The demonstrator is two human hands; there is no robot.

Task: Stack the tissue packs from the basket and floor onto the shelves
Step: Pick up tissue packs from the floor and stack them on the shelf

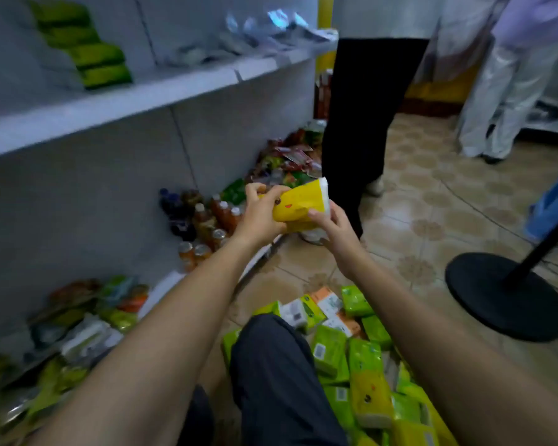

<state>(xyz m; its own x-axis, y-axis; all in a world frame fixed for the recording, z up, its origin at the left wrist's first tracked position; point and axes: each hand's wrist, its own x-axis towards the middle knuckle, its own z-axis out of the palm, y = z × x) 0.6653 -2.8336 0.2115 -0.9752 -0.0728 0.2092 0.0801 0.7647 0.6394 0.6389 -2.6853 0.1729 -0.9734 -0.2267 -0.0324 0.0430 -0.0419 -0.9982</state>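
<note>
Beyond floor pile (361,358), L grip (261,214) & R grip (332,226) clutch yellow pack (298,202), well below shelf edge (110,107).

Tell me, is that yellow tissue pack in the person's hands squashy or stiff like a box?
Probably squashy: the yellow tissue pack bulges and creases where the left hand and right hand grip it. Likely light: fingers hold it up at arm's length. Unlikely to roll: similar packs on the floor lie flat-sided.

The head camera looks forward and down, seemingly from a crouch, blurred shelves (110,107) close at left.
</note>
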